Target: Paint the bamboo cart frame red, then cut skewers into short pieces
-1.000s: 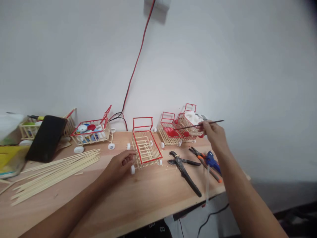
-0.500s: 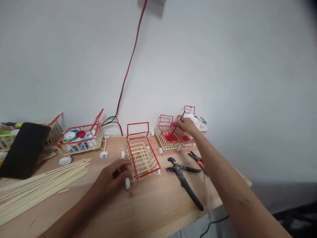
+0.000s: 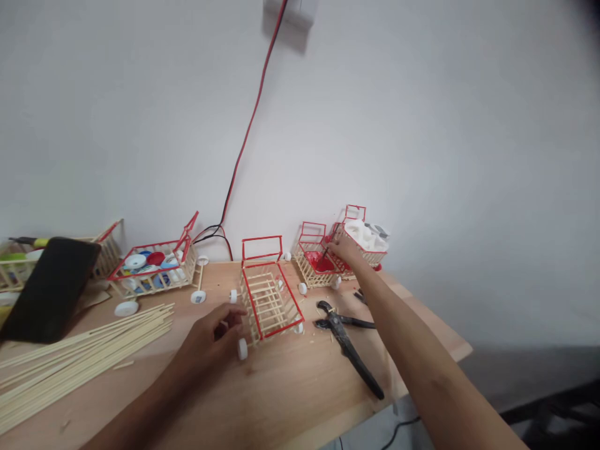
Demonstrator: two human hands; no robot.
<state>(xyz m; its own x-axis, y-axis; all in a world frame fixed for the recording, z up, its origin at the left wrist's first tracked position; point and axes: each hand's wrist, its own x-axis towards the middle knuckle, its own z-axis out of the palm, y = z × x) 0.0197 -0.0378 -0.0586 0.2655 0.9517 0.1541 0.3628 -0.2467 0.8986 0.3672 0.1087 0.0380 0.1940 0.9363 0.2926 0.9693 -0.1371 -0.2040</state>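
A small cart (image 3: 269, 300) of thin wooden sticks, with a red-painted rim and handle and white wheels, stands on the table. My left hand (image 3: 220, 328) is beside its left side, fingers loosely bent and apart, fingertips at or touching the sticks. In my right hand (image 3: 344, 247) is a thin dark paintbrush (image 3: 324, 255), pinched near its upper part. Its lower end is down in red paint (image 3: 319, 261) inside a smaller cart (image 3: 312, 275). The bristles are hidden in the paint.
Another cart (image 3: 372, 253) holding crumpled white material stands behind my right hand. Black pliers (image 3: 349, 350) lie in front. On the left are a cart with bottle caps (image 3: 152, 275), a dark phone (image 3: 51, 290) and loose wooden sticks (image 3: 89, 356). A red-black cable (image 3: 248, 125) runs down the wall.
My right hand has shifted slightly left and down with the paintbrush, uncovering the white material behind it. My left hand stays beside the cart. The view has tilted up a little.
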